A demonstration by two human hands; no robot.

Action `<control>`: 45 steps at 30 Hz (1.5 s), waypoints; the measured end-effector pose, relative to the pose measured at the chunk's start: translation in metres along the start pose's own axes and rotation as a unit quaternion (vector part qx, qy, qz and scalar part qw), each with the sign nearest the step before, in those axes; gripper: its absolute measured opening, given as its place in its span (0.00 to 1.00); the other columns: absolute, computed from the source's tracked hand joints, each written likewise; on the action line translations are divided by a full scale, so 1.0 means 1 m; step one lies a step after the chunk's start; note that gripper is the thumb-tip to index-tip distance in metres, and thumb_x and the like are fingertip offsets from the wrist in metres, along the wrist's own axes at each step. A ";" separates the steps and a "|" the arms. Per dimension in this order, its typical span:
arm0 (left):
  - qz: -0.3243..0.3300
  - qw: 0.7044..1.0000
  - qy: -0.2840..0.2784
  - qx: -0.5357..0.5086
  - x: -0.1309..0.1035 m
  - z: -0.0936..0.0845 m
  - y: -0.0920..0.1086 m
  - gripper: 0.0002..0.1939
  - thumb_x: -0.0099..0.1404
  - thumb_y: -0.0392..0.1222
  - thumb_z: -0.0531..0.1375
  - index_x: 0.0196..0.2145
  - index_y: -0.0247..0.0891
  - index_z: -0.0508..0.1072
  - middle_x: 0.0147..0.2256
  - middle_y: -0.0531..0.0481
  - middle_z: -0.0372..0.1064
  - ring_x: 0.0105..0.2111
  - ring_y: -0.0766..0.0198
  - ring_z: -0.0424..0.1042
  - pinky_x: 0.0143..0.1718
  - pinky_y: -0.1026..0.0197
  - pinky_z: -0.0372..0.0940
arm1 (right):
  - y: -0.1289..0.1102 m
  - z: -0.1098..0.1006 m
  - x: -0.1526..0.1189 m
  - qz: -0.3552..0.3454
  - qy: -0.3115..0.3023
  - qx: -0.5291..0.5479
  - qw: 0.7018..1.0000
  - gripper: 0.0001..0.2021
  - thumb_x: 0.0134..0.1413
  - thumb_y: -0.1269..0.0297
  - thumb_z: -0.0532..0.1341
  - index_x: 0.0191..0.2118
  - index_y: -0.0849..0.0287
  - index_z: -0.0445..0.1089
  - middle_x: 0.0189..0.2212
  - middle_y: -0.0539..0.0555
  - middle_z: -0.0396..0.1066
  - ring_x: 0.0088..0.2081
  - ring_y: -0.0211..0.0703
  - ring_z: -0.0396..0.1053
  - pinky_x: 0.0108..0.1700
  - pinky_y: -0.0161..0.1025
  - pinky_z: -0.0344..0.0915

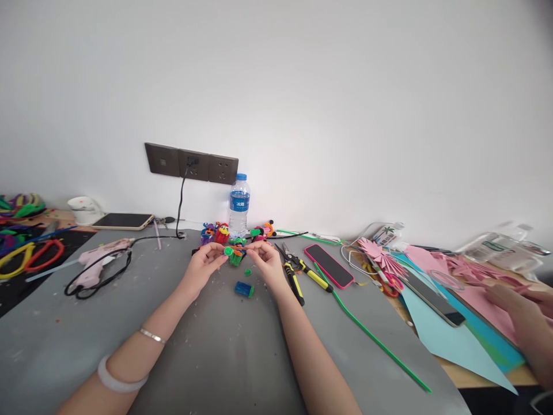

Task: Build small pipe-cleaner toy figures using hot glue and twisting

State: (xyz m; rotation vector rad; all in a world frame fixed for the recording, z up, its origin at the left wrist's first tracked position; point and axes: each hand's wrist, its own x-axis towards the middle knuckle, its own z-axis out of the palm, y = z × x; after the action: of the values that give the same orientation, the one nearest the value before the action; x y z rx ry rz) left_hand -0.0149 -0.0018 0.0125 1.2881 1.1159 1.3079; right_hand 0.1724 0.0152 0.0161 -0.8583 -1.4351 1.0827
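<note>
The white wall (328, 115) spans the far side; below it the grey table (207, 357) carries the work. With the hands' meeting point as the dial's centre, pale-blue paper (444, 340) lies at 4 o'clock, near a co-worker's hand (512, 305). The glue gun (93, 259) rests at 9, probably placed to suit its cord (180, 202). The bottle (239, 202) stands upright at 12, close to the wall, likely out of the way. The left hand (205, 266) and right hand (268, 265) turn inward, presumably so both can work on one tiny thing. At 3 lies the pink phone (329, 266); nearer, at 4, the pliers (294, 282) point their handles toward the person, apparently for easy reach. The blue block (243, 289) lies at 6. Smallest, at the centre, is the green piece (228, 251): the left grip is narrow, pinching it; the right fingertips are close beside it, but I cannot tell whether they hold it too.
</note>
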 end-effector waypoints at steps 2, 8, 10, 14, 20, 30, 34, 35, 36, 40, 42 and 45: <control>0.002 1.000 -0.007 0.002 -0.001 0.000 0.000 0.16 0.53 0.50 0.66 0.35 0.38 0.70 0.31 0.51 0.70 0.29 0.65 0.68 0.27 0.65 0.63 | 0.001 0.001 -0.001 0.007 -0.024 0.001 1.000 0.12 0.51 0.55 0.65 0.35 0.58 0.71 0.22 0.47 0.61 0.23 0.35 0.55 0.26 0.34 0.53; -0.023 0.999 -0.029 -0.019 -0.003 0.004 0.000 0.16 0.51 0.49 0.67 0.34 0.38 0.70 0.30 0.51 0.72 0.31 0.63 0.70 0.29 0.64 0.65 | 0.002 0.007 -0.003 0.022 -0.091 0.006 0.996 0.13 0.48 0.56 0.67 0.37 0.58 0.71 0.21 0.45 0.57 0.23 0.34 0.53 0.26 0.34 0.52; -0.034 0.998 -0.036 -0.027 -0.004 0.006 0.000 0.16 0.51 0.50 0.67 0.33 0.38 0.71 0.31 0.50 0.73 0.32 0.62 0.71 0.30 0.64 0.65 | 0.003 0.008 -0.003 0.025 -0.099 0.010 0.995 0.13 0.47 0.56 0.67 0.36 0.58 0.71 0.21 0.45 0.57 0.23 0.34 0.53 0.26 0.34 0.51; -0.044 0.997 -0.050 -0.031 -0.005 0.007 0.001 0.16 0.51 0.50 0.67 0.32 0.37 0.73 0.31 0.49 0.74 0.31 0.62 0.71 0.30 0.63 0.65 | 0.004 0.009 -0.003 0.028 -0.101 0.028 0.994 0.14 0.46 0.55 0.68 0.34 0.59 0.70 0.20 0.44 0.56 0.23 0.33 0.52 0.26 0.34 0.51; -0.039 0.998 -0.045 -0.003 -0.005 0.005 0.001 0.15 0.52 0.51 0.67 0.31 0.37 0.76 0.29 0.49 0.74 0.29 0.64 0.70 0.32 0.62 0.67 | 0.005 0.008 -0.002 0.036 -0.094 0.049 0.994 0.13 0.45 0.56 0.69 0.31 0.60 0.70 0.20 0.44 0.57 0.22 0.33 0.52 0.26 0.33 0.50; -0.018 0.999 -0.033 -0.024 -0.005 0.004 0.001 0.14 0.50 0.50 0.69 0.27 0.37 0.76 0.28 0.51 0.72 0.28 0.65 0.68 0.32 0.63 0.66 | 0.001 0.009 -0.002 0.050 -0.088 0.055 0.993 0.13 0.44 0.54 0.69 0.31 0.58 0.73 0.22 0.49 0.65 0.24 0.36 0.58 0.28 0.36 0.54; -0.019 0.998 -0.048 -0.029 -0.005 0.004 0.003 0.13 0.50 0.49 0.69 0.27 0.37 0.75 0.28 0.51 0.73 0.29 0.64 0.69 0.33 0.62 0.66 | 0.000 0.010 -0.002 0.044 -0.088 0.052 0.994 0.14 0.43 0.54 0.70 0.30 0.58 0.71 0.20 0.46 0.60 0.23 0.35 0.54 0.26 0.35 0.52; -0.019 0.998 -0.051 -0.029 -0.006 0.004 0.003 0.14 0.49 0.48 0.69 0.27 0.37 0.74 0.28 0.51 0.73 0.29 0.64 0.70 0.34 0.62 0.66 | -0.001 0.010 -0.002 0.043 -0.090 0.055 0.993 0.14 0.43 0.54 0.70 0.30 0.58 0.70 0.20 0.46 0.59 0.23 0.35 0.54 0.26 0.35 0.52; -0.020 0.998 -0.053 -0.030 -0.006 0.005 0.004 0.14 0.49 0.48 0.70 0.26 0.37 0.73 0.28 0.51 0.73 0.30 0.63 0.70 0.34 0.62 0.66 | -0.002 0.011 -0.003 0.044 -0.093 0.060 0.993 0.15 0.42 0.54 0.70 0.30 0.58 0.69 0.20 0.46 0.59 0.23 0.34 0.54 0.27 0.34 0.52; -0.031 0.997 -0.058 -0.030 -0.006 0.006 0.006 0.15 0.47 0.48 0.70 0.25 0.38 0.70 0.26 0.52 0.71 0.30 0.62 0.70 0.33 0.61 0.65 | -0.004 0.012 -0.004 0.050 -0.102 0.066 0.991 0.15 0.43 0.55 0.70 0.29 0.58 0.67 0.21 0.46 0.60 0.23 0.34 0.55 0.28 0.34 0.53; -0.036 0.997 -0.062 -0.029 -0.007 0.006 0.006 0.16 0.47 0.48 0.70 0.26 0.38 0.70 0.26 0.53 0.70 0.29 0.63 0.70 0.33 0.62 0.65 | -0.004 0.012 -0.004 0.050 -0.105 0.058 0.991 0.15 0.44 0.55 0.69 0.29 0.58 0.67 0.22 0.46 0.60 0.24 0.34 0.56 0.28 0.34 0.54; -0.036 0.997 -0.062 -0.019 -0.006 0.006 0.006 0.15 0.49 0.48 0.69 0.27 0.38 0.69 0.27 0.53 0.69 0.29 0.64 0.69 0.33 0.62 0.64 | -0.002 0.006 -0.002 0.035 -0.092 0.027 0.995 0.13 0.48 0.54 0.66 0.30 0.58 0.68 0.23 0.48 0.63 0.25 0.36 0.58 0.28 0.35 0.55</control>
State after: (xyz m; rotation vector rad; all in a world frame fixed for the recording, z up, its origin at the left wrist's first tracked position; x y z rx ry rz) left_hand -0.0094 -0.0091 0.0177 1.2717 1.0367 1.1749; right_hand 0.1673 0.0120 0.0176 -0.7920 -1.5292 1.2749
